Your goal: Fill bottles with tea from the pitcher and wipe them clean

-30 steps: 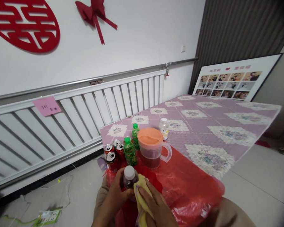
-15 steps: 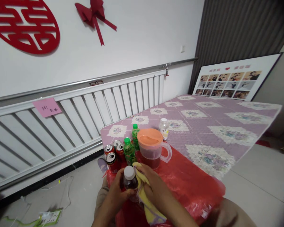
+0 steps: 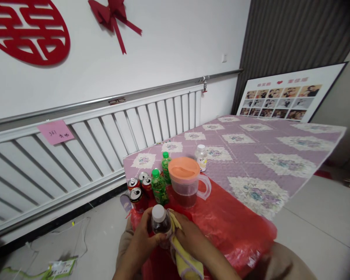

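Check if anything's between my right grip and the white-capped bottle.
Yes: the yellow cloth, held in your right grip, sits between it and the white-capped bottle. Nothing visible separates your left grip from the bottle.

White wall (image 3: 175,39) and slatted radiator (image 3: 161,116) ahead of you.
To your right, a photo board (image 3: 288,93) stands before dark ribbed panelling (image 3: 291,35); a lilac floral-covered desk (image 3: 245,153) stretches before you, pale floor tiles (image 3: 317,217) either side.
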The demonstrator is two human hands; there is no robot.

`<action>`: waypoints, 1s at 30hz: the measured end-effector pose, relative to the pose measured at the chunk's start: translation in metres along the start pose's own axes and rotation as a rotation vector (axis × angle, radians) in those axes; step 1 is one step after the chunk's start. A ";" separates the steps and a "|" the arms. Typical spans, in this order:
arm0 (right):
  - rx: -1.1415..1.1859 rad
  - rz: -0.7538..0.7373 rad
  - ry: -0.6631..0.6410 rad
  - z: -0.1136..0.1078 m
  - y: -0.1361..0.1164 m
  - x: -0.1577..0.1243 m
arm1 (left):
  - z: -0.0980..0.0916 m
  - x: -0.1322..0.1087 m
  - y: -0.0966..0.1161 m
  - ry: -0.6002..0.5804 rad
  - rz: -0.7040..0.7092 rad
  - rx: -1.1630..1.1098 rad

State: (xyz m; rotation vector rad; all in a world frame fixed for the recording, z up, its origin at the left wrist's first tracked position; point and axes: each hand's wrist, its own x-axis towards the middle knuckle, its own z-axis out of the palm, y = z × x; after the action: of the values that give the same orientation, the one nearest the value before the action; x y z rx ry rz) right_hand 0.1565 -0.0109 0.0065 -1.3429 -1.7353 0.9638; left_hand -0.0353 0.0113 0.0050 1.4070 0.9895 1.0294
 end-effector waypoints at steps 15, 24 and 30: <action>-0.207 0.215 -0.043 0.011 -0.026 -0.030 | -0.008 0.005 -0.002 -0.089 -0.007 0.012; -0.098 0.088 0.065 0.023 0.001 -0.046 | -0.009 0.006 -0.004 -0.105 -0.002 0.010; -0.082 -0.043 0.138 0.018 -0.013 -0.040 | -0.009 0.005 0.000 -0.113 0.009 0.028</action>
State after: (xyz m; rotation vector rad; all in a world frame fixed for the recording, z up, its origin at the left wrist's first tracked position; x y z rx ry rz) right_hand 0.1425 -0.0548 0.0060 -1.3845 -1.7080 0.7649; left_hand -0.0428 0.0187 0.0056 1.4769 0.9189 0.9348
